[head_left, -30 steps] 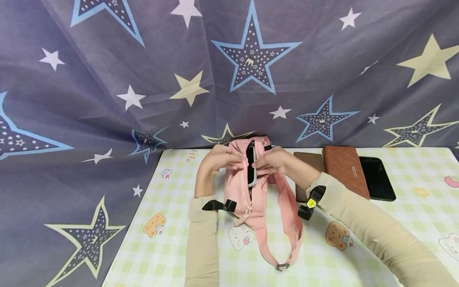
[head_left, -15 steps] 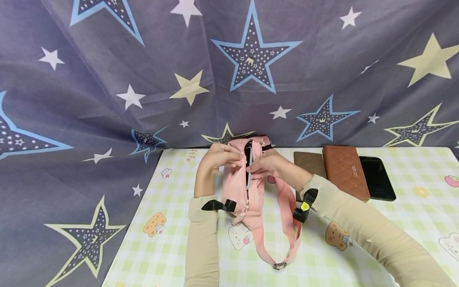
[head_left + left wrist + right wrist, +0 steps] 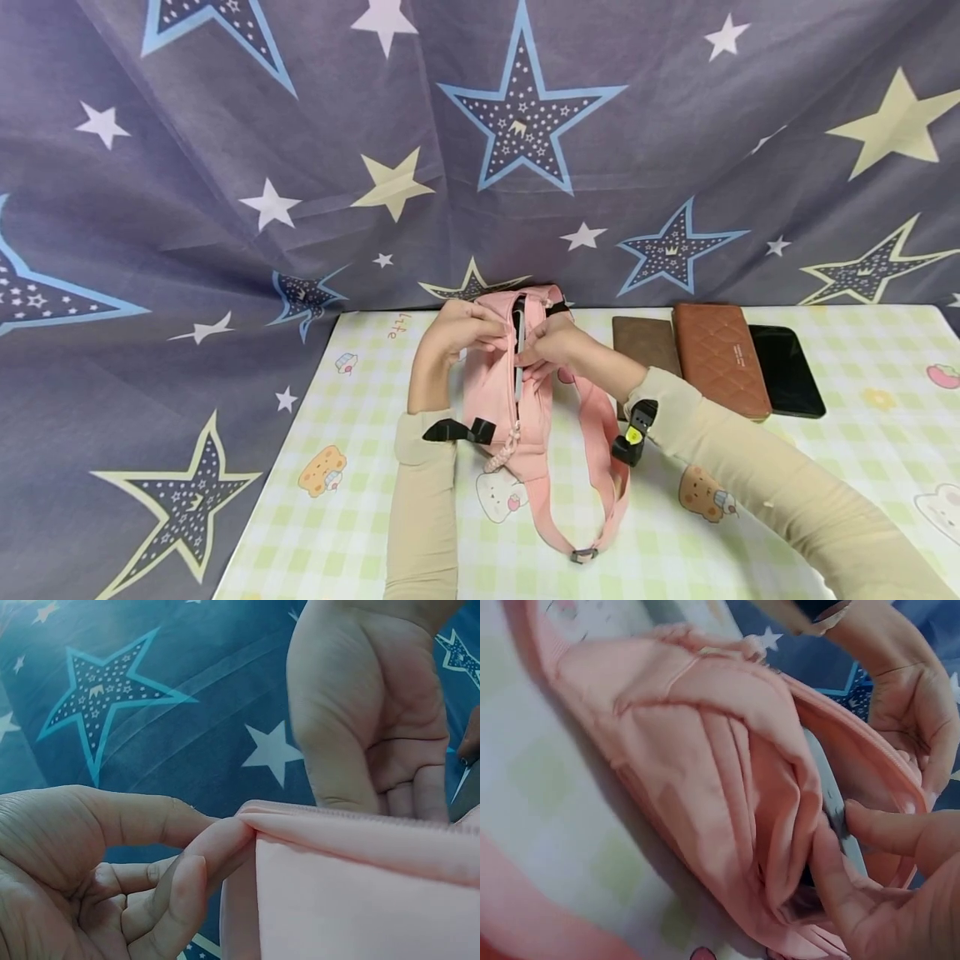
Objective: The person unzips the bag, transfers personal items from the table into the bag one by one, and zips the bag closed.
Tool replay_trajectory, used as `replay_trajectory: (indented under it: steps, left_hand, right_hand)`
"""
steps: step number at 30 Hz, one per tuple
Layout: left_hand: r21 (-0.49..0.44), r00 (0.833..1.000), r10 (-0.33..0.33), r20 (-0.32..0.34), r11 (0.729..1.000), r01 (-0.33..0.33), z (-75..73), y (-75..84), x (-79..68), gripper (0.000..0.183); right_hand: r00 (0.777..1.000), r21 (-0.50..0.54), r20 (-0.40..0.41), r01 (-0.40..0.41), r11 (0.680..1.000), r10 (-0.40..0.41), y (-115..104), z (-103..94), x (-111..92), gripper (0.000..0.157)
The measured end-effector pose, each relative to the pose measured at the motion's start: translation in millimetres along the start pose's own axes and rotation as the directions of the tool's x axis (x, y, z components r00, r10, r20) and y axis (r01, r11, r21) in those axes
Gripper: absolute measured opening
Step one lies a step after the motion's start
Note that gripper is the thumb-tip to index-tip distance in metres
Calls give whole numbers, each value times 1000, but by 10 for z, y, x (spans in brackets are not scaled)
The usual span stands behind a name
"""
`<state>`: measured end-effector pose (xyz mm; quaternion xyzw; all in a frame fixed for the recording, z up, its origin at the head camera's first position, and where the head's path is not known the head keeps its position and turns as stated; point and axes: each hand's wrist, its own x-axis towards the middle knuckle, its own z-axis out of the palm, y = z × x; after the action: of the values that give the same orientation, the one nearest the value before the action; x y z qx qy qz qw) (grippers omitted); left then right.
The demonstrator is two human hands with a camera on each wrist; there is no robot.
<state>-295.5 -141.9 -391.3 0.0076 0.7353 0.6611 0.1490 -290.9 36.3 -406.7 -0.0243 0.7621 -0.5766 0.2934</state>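
Compared with a second ago, the right hand (image 3: 555, 342) sits slightly farther left, and the mouth of the pink bag (image 3: 487, 398) is narrower, so the slim device (image 3: 828, 780) inside shows from above as a thinner strip. At the left, the desk (image 3: 360, 458), under a green checked cover with cartoon prints, meets a starred curtain (image 3: 637, 50) along its far edge. Next comes the left hand (image 3: 465, 329), its thumb and fingers clamped on the zippered edge of the bag, which rests by the desk's far edge, left of the middle. A braided cord (image 3: 502, 452) hangs from the zipper toward the near edge. Between the hands, the pale-rimmed device is partly inside the bag's open mouth, and the right hand's thumb and fingers pinch its rim. Farther right, the bag's strap (image 3: 596, 417) loops toward the near edge, down to a dark buckle (image 3: 584, 555). Near the far edge, right of the middle, are a dark brown case (image 3: 645, 343), a quilted brown wallet (image 3: 722, 360) (its small lettering is too fine to read) and a black phone (image 3: 789, 373), partly covered by the wallet.
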Motion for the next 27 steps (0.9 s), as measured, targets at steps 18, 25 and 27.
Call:
replay_trajectory:
  steps: [18,25,27]
  left_hand:
    - [54,999,23,-35,998,-21,-229,-44,-74,18]
    - [89,998,30,-47,996,-26,-315,-74,-94,20]
    - [95,999,2,-51,996,3,-320,-80,-86,16]
  right_hand:
    - [995,-95,-99,-16,995,6,109,57,36,32]
    - [994,-15,-102,-35,999,34,161,31,76,15]
    - [995,13,-91,-44,999,45,164,20,88,17]
